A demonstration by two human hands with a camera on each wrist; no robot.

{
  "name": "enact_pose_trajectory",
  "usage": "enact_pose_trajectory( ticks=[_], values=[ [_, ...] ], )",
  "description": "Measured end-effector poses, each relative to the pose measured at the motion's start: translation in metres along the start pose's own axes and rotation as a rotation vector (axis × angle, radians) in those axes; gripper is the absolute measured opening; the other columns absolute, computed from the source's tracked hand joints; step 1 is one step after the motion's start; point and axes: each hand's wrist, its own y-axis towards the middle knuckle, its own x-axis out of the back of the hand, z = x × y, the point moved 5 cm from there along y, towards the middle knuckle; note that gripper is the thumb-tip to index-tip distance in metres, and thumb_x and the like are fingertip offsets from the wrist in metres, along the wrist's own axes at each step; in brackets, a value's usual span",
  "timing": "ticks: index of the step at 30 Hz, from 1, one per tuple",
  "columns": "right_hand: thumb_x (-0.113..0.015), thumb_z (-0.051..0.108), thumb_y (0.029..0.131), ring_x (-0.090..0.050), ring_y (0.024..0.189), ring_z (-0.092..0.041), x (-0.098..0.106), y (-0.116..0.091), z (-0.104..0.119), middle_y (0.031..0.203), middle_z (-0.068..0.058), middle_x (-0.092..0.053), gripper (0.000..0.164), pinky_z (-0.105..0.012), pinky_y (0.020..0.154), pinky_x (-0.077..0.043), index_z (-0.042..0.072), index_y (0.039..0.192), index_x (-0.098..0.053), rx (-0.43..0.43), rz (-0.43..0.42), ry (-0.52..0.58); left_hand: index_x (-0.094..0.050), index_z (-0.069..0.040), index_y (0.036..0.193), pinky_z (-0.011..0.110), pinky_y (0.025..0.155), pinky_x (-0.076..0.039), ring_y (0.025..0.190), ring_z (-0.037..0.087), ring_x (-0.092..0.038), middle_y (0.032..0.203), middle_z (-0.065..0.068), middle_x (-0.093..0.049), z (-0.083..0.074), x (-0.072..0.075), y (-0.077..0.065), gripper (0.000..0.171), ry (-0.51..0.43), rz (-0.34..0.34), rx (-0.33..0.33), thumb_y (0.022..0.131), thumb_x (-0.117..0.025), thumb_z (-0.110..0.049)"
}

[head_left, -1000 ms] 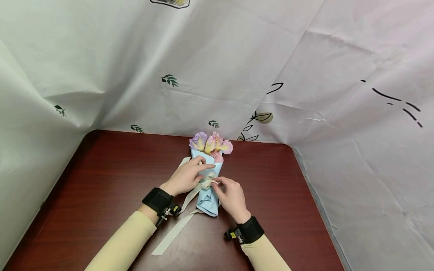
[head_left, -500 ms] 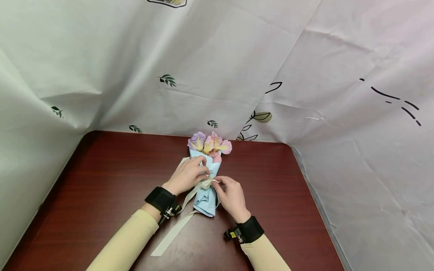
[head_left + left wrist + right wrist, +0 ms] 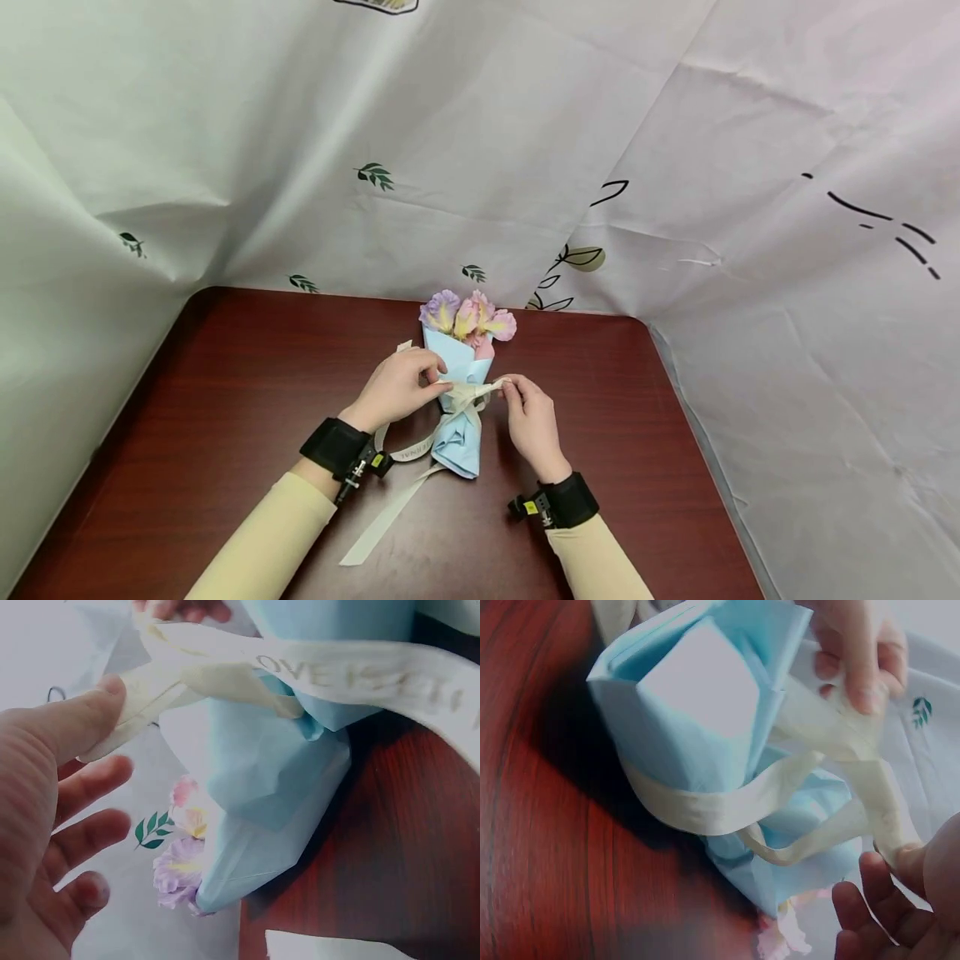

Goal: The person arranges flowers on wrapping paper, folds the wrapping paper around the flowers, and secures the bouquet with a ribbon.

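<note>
A small bouquet wrapped in light blue paper lies on the table, its purple and pink flowers pointing to the back. Around its middle runs a cream ribbon with printed letters on one tail. My left hand, left of the bouquet, pinches one part of the ribbon between thumb and forefinger. On the other side my right hand pinches another part with its thumb and fingertips. Between the hands the ribbon stretches across the paper, raised above it. The crossing of the ribbon is partly hidden.
The dark red wooden table meets a pale cloth backdrop at its back edge. One loose ribbon tail trails toward the front left. Another ribbon end shows behind my left hand.
My hands have drawn apart, the left going left and the right going up and right. The ribbon now spans between them, and its lettered left tail bows out in a curve.
</note>
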Motion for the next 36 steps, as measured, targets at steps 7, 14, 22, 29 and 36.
enact_pose_trajectory(
  ticks=[7,14,22,29,36],
  values=[
    [-0.061,0.029,0.103,-0.067,0.092,-0.035,-0.004,-0.002,-0.006,0.102,-0.007,-0.073,0.024,-0.026,0.07,-0.048,0.012,0.115,-0.071,-0.136,0.094,0.281,-0.061,-0.022,0.083,0.027,0.061,-0.045,0.075,0.001,-0.066,0.086,-0.015,-0.073,0.004,-0.001,-0.007,0.021,-0.161,0.005,0.11,0.088,-0.08,-0.016],
    [-0.068,0.044,0.096,-0.062,0.075,-0.019,-0.003,-0.002,-0.007,0.092,-0.006,-0.072,0.023,-0.026,0.058,-0.042,0.023,0.104,-0.073,-0.164,0.06,0.268,-0.074,-0.012,0.114,0.028,0.06,-0.044,0.059,0.008,-0.051,0.078,-0.011,-0.063,0.004,0.0,-0.007,0.031,-0.18,-0.024,0.166,0.085,-0.084,-0.019],
    [-0.07,0.045,0.094,-0.052,0.062,-0.019,0.003,0.0,-0.011,0.084,-0.012,-0.07,0.02,-0.028,0.05,-0.038,0.027,0.099,-0.075,-0.187,0.021,0.21,-0.077,-0.011,0.111,0.027,0.058,-0.047,0.07,0.011,-0.061,0.09,-0.005,-0.073,0.007,0.01,-0.009,0.026,-0.184,-0.102,0.218,0.086,-0.082,-0.009],
    [-0.07,0.041,0.096,-0.057,0.067,-0.02,0.008,0.0,-0.015,0.088,-0.016,-0.072,0.019,-0.029,0.056,-0.041,0.024,0.101,-0.076,-0.186,0.021,0.162,-0.072,-0.01,0.122,0.029,0.06,-0.045,0.081,0.017,-0.065,0.1,0.006,-0.074,0.01,0.02,-0.011,0.038,-0.215,-0.129,0.288,0.086,-0.078,0.001],
    [-0.069,0.041,0.096,-0.062,0.073,-0.017,0.009,0.0,-0.014,0.09,-0.012,-0.074,0.019,-0.031,0.061,-0.045,0.024,0.1,-0.076,-0.17,0.023,0.153,-0.072,-0.017,0.121,0.032,0.062,-0.04,0.073,0.021,-0.049,0.1,0.003,-0.067,0.014,0.029,-0.015,0.048,-0.161,-0.183,0.329,0.079,-0.084,0.002]
  ],
)
